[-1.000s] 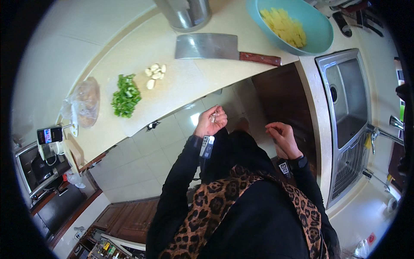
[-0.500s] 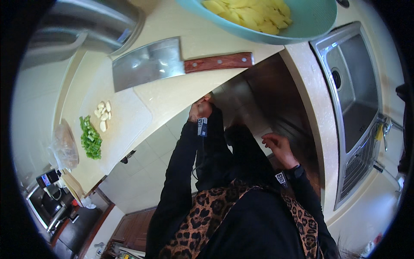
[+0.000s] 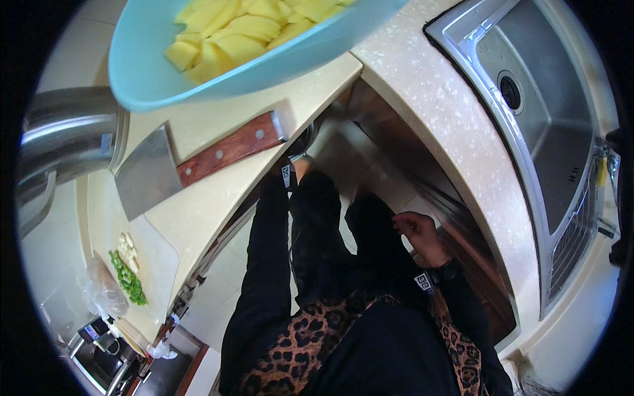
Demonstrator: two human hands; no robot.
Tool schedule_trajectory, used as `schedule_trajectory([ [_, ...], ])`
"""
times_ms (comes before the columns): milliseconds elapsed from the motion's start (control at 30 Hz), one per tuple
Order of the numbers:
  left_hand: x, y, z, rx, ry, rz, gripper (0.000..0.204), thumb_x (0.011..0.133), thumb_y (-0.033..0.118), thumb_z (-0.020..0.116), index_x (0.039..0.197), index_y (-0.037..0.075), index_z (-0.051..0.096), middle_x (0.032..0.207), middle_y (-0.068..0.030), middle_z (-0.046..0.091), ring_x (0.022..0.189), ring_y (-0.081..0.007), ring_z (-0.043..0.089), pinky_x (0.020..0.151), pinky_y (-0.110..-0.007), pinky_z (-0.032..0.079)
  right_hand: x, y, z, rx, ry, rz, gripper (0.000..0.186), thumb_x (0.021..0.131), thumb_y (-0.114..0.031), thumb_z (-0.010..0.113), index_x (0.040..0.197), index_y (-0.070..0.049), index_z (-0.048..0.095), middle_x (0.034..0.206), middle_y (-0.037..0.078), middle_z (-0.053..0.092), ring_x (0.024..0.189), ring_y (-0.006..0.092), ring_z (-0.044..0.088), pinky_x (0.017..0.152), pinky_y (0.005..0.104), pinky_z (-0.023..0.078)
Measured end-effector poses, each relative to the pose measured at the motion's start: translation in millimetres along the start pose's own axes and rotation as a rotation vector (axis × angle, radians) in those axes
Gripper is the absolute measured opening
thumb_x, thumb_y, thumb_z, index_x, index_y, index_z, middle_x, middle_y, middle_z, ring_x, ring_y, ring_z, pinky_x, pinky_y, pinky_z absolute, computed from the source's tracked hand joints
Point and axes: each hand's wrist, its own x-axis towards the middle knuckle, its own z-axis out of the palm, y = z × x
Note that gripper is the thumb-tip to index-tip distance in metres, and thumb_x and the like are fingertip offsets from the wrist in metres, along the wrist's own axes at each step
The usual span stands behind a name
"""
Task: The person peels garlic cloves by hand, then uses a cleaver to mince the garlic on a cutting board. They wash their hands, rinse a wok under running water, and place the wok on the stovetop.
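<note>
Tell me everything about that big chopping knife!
The big chopping knife has a broad, grey, metal-looking blade and a reddish-brown, wooden-looking handle with three round rivets and a metal end. It lies on the pale counter beside the blue bowl, the handle's end near the counter's edge. No hand touches it.

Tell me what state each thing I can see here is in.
Left hand: mostly hidden, grip unclear
Right hand: fingers loosely curled, nothing visibly held
Cleaver: lying flat on counter
Blue bowl: holding yellow slices
Yellow slices: cut, piled
Garlic cloves: pale, bunched together
Green pieces: chopped, heaped beside garlic cloves
Plastic bag: bulging, contents unclear
Sink: drain exposed
</note>
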Motion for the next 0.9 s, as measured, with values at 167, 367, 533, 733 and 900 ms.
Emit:
schedule_trajectory([
  [167,18.1,-21.5,6.9,1.379,0.119,1.002,0.017,0.090,0.024,0.056,0.084,0.009,0.061,0.066,-0.0029,0.055,0.054,-0.0157,0.051,0.053,-0.031,0.045,13.7,18.8,-2.4,0.010,0.032,-0.045,0.020,0.094,-0.006,0.057,0.112,-0.003,0.066,0.097,0.009,0.069,0.090,0.0148,0.065,0.077,0.0275,0.051],
  [367,25.2,-40.8,9.8,1.451,0.138,1.135,0.016,0.092,0.022,0.056,0.088,0.008,0.062,0.070,-0.0031,0.057,0.058,-0.0148,0.053,0.056,-0.029,0.045,18.0,20.2,-2.5,0.030,0.065,-0.064,0.019,0.089,0.001,0.059,0.107,-0.002,0.067,0.092,0.010,0.070,0.085,0.0165,0.068,0.074,0.0282,0.053],
  [533,27.2,-55.3,9.4,1.655,0.246,1.188,0.015,0.093,0.020,0.055,0.091,0.007,0.063,0.074,-0.0032,0.059,0.060,-0.0140,0.054,0.058,-0.027,0.046,23.7,11.3,-4.7,-0.078,0.074,-0.108,0.019,0.089,-0.002,0.061,0.107,-0.002,0.067,0.096,0.012,0.070,0.085,0.0174,0.067,0.075,0.0303,0.053],
  [733,28.8,-87.4,-21.7,1.949,0.387,1.220,0.015,0.094,0.018,0.055,0.095,0.006,0.064,0.078,-0.0034,0.061,0.064,-0.0130,0.055,0.061,-0.026,0.046,4.4,-22.2,-6.9,-0.065,0.037,-0.117,0.020,0.094,-0.006,0.058,0.112,-0.001,0.066,0.097,0.008,0.069,0.088,0.0136,0.064,0.077,0.0284,0.052],
  [900,43.4,-187.4,-108.6,2.529,0.488,0.844,0.016,0.095,0.017,0.054,0.098,0.005,0.065,0.081,-0.0035,0.063,0.066,-0.0123,0.056,0.063,-0.024,0.046,-75.7,-105.4,-40.4,0.118,-0.005,-0.030,0.023,0.096,-0.011,0.057,0.113,0.002,0.065,0.094,0.008,0.068,0.085,0.0128,0.062,0.078,0.0270,0.051],
])
